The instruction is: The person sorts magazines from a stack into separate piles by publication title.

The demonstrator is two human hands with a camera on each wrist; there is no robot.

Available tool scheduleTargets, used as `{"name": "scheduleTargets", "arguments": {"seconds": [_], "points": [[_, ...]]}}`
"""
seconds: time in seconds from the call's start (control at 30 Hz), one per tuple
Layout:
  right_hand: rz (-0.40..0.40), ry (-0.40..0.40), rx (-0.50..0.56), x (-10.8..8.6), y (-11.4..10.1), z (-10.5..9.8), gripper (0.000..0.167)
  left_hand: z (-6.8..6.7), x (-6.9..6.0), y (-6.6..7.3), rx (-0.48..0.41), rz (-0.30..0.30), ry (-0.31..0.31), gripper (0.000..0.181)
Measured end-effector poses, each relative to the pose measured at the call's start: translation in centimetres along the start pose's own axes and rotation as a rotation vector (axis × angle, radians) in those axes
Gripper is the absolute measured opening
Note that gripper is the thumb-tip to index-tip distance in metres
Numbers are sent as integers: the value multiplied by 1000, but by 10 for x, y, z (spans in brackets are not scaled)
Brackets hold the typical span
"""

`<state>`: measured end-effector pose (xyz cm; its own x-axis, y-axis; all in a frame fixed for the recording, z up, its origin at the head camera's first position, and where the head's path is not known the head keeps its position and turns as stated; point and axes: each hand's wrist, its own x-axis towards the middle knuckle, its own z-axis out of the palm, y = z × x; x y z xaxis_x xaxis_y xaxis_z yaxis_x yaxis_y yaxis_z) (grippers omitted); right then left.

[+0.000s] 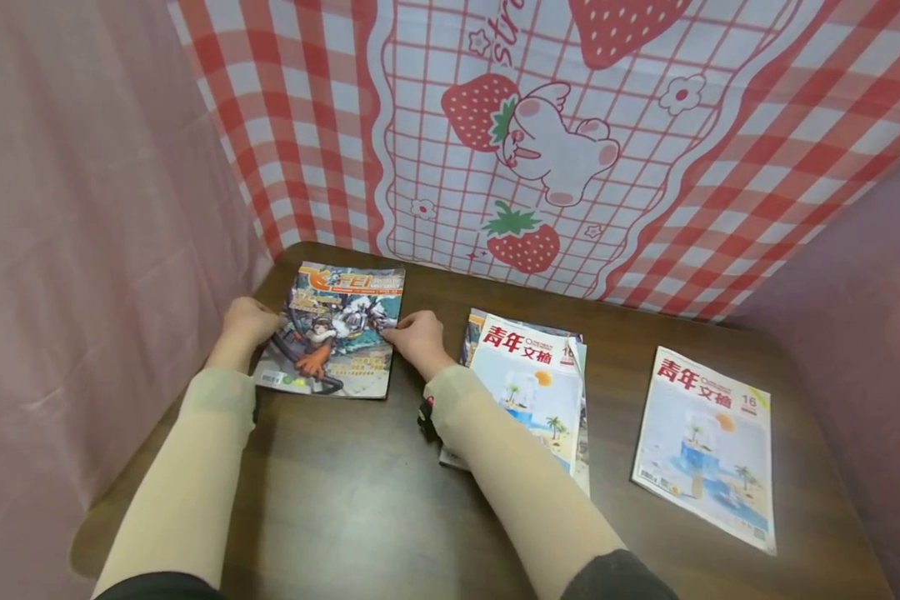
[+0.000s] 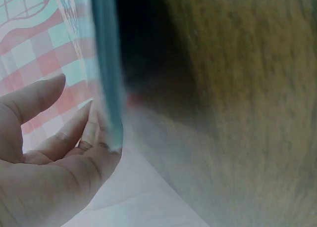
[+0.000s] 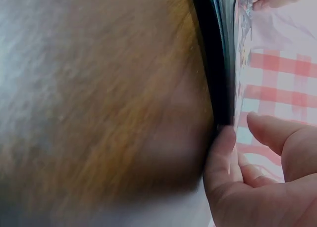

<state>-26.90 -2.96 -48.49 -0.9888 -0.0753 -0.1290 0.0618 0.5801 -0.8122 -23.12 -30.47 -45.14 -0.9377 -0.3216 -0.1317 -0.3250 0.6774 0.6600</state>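
A comic magazine (image 1: 345, 321) with an orange title band and a character on its cover is at the table's left, face up. My left hand (image 1: 246, 323) holds its left edge, my right hand (image 1: 420, 340) its right edge. The left wrist view shows the magazine's page edges (image 2: 105, 64) against the left fingers, the left thumb (image 2: 42, 96) standing apart from the cover. In the right wrist view a right fingertip (image 3: 225, 140) meets the magazine's lower corner, and the right thumb is clear of the cover. Some fingertips are hidden.
A pale blue magazine with red Chinese title (image 1: 528, 358) lies on a darker one mid-table, partly behind my right forearm. A similar magazine (image 1: 708, 450) lies at the right. The brown table (image 1: 360, 492) meets a strawberry-print checked cloth (image 1: 330, 150) behind and pink curtains at the sides.
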Motion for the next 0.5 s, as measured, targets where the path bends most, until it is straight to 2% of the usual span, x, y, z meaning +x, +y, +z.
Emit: {"name": "scheduleTargets", "arguments": {"seconds": [0.1, 0.27, 0.5], "points": [[-7, 8, -16, -2, 0, -5, 23, -1, -2, 2, 13, -3, 24, 42], [-46, 22, 24, -7, 0, -14, 28, -2, -8, 8, 26, 21, 41, 45], [-117, 4, 83, -19, 2, -29, 39, 8, -28, 43, -90, 86, 48, 45]]}}
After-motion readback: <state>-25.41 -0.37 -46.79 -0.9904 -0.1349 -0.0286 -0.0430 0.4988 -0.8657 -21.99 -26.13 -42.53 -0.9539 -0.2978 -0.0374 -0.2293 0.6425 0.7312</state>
